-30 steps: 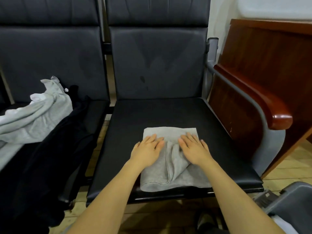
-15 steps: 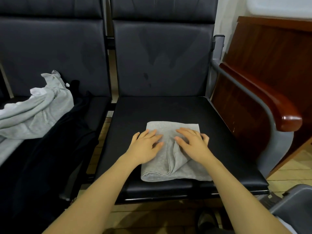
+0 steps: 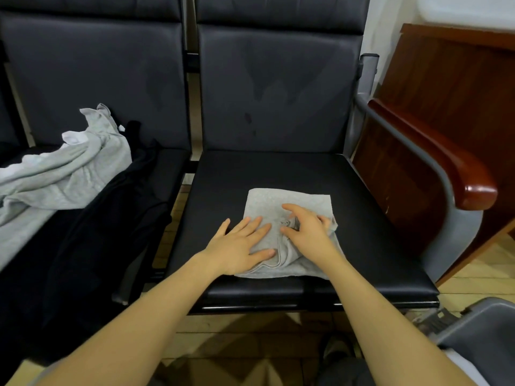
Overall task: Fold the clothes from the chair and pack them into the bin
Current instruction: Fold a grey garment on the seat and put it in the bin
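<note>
Left hand (image 3: 241,247) flat on grey garment (image 3: 289,201) — no label legible

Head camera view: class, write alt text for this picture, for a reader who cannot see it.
Two bare hands work a folded grey garment on a black chair seat: the left hand presses flat, the right hand curls its fingers at a fold. Unfolded grey clothes and black clothes lie on the next seat; a grey bin shows at lower right.

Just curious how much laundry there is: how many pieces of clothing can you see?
3: a folded grey garment on the right seat under both hands, a crumpled light grey garment and a black garment on the left seat. More may be hidden.
</note>
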Demonstrator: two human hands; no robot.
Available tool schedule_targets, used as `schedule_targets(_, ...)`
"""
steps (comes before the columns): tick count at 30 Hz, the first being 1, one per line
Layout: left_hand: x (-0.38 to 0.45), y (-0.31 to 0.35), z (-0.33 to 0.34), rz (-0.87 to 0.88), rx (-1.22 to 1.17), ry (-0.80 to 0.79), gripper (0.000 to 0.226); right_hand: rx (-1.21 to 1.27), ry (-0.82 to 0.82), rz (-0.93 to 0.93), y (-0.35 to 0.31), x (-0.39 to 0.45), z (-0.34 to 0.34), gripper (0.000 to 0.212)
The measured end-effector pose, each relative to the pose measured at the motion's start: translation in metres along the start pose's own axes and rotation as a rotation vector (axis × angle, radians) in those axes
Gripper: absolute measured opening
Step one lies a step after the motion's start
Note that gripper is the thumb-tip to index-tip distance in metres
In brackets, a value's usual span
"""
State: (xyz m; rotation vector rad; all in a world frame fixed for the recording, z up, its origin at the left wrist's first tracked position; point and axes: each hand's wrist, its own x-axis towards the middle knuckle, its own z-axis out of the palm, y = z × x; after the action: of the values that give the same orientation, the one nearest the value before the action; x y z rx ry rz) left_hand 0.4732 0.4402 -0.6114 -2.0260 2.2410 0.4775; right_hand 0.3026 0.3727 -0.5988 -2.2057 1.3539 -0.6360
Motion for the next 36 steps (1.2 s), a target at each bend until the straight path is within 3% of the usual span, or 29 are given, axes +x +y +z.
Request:
schedule_targets(8, 0.011, -0.017, -0.001, -0.064, -0.081, 0.069, 0.059, 0.208, 0.109, 0.01, 0.009, -0.007, -0.027, 0.041)
schedule_targets(14, 0.007, 0.009, -0.006, 0.018, -0.151, 0.214, 0.059, -0.124, 0.155, -0.042, 0.029, -0.033, -0.04, 0.037)
schedule_targets(20, 0.003, 0.029, 0.005, 0.033, -0.03, 0.11, 0.068, -0.208, 0.284, -0.111, 0.019, -0.032, -0.032, 0.033)
schedule_targets(25, -0.002, 0.024, 0.007, -0.023, 0.025, 0.078, 0.072, -0.306, -0.008, -0.166, 0.003, -0.02, -0.023, 0.049)
schedule_targets(29, -0.006, 0.017, 0.007, -0.036, 0.047, 0.073, 0.071, -0.417, -0.322, -0.029, 0.02, -0.026, -0.013, 0.06)
schedule_targets(36, -0.017, 0.014, 0.006, 0.0, 0.033, 0.082, 0.069, -0.441, -0.413, 0.052, 0.033, -0.043, -0.017, 0.061)
